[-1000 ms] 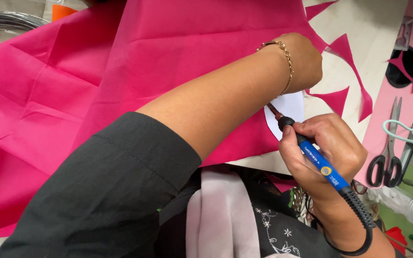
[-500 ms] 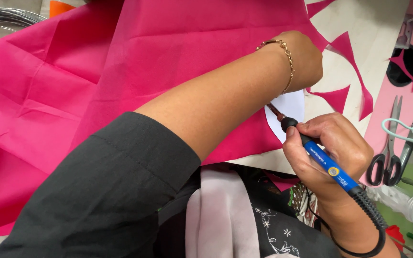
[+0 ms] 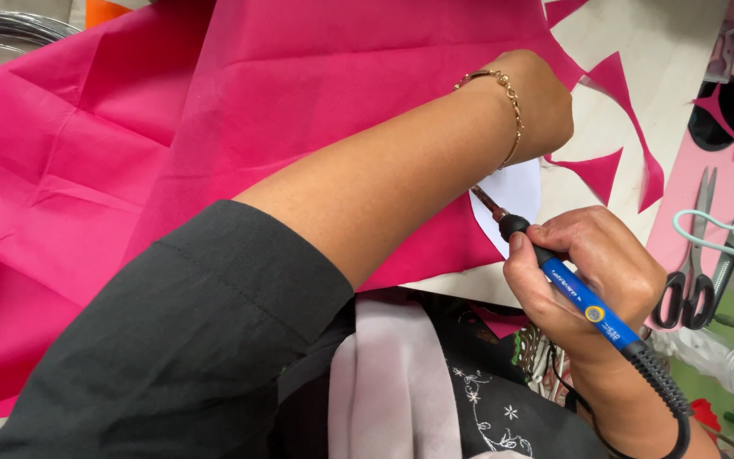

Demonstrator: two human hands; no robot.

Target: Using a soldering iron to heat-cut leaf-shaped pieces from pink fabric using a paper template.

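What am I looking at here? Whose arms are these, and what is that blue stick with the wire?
This picture comes from a camera worn on a person's head, looking down, so the arms are that person's own. There is no machine, just two bare hands. The right hand grips a blue pen-shaped tool with a black cord, held like a pencil. Its thin metal tip touches a white rounded paper shape lying at the edge of a big sheet of bright pink fabric. The left hand, with a thin gold bracelet on the wrist, reaches across and presses down there. Pink triangle scraps lie on the pale tabletop. At the right edge lies a pair of scissors with black handles.
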